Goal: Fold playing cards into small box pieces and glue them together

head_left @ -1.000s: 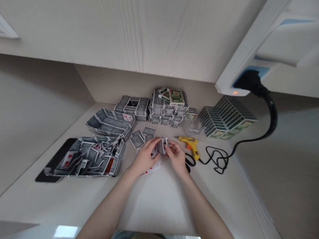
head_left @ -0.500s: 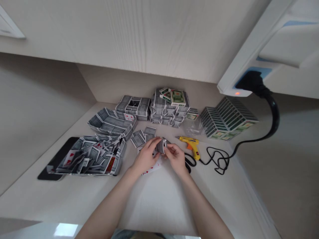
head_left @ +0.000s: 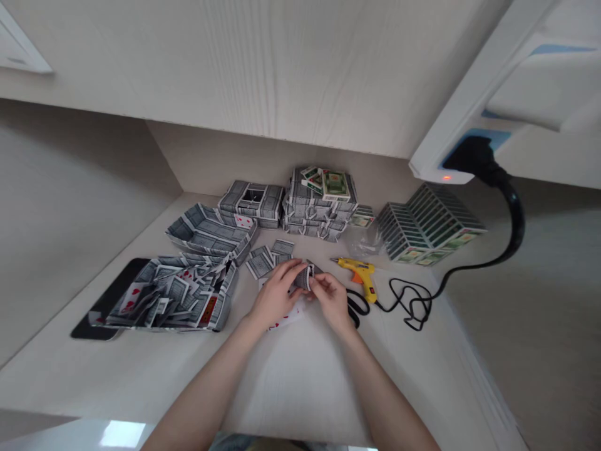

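Observation:
Between my two hands is a curved grey-backed playing card (head_left: 304,276). My left hand (head_left: 280,289) is closed on its left side, fingers over the top. The fingertips of my right hand (head_left: 331,297) pinch its right edge. Several playing cards (head_left: 260,262) lie face down just beyond my left hand, and face-up cards (head_left: 287,318) lie beneath it, partly covered. To the right of my right hand rests a yellow glue gun (head_left: 359,274). Black scissor handles (head_left: 357,305) show beside that hand; the blades are hidden.
An open box made of cards (head_left: 230,294) holds loose folded cards at left, on a black flat object (head_left: 87,329). Card-built boxes (head_left: 310,210) stand at the back. Stacked card packs (head_left: 425,228) stand right. A black cord (head_left: 462,266) runs to a power strip (head_left: 434,160).
The card in my hands has turned a little and looks more curved, its edge now facing me. Both hands stay in nearly the same place.

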The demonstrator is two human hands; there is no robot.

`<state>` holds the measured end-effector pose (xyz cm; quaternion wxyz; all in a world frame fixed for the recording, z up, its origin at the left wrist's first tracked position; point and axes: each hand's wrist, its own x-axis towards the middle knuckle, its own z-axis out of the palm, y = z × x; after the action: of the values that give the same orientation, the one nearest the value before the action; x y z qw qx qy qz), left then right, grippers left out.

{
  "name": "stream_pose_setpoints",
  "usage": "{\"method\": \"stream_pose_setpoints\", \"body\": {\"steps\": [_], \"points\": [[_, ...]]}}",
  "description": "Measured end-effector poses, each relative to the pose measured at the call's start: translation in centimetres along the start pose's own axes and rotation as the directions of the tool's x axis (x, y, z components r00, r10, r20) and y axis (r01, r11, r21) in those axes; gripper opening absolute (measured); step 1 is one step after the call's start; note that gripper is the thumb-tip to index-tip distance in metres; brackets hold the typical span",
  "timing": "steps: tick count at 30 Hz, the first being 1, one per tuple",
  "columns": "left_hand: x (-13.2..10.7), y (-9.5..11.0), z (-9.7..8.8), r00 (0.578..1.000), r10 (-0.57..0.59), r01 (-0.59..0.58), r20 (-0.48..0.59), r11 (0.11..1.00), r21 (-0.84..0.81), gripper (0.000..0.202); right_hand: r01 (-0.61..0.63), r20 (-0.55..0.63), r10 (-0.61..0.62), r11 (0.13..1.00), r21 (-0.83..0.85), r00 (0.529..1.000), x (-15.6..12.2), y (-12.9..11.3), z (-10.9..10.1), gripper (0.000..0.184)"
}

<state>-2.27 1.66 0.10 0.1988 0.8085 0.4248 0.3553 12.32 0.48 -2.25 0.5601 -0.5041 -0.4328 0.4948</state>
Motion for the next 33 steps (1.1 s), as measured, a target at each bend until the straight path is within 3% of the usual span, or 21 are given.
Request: {"method": "stream_pose_setpoints", "body": {"steps": [9,33], "points": [[-0.13,-0.15,0.19,0.999,0.008,-0.007,-0.042,1.0,0.027,0.053,-0.02,0.012,0.02,1.0,0.01,1.0,0.18,0.86,0.16,0.029],[-0.36,0.48,0.8,0.998,0.034,-0.032,-0.059,0.999,0.033,0.052,0.028,-0.114,-0.038,0.996,-0.08,0.993,-0.19,0.65,0.14,0.025]]}}
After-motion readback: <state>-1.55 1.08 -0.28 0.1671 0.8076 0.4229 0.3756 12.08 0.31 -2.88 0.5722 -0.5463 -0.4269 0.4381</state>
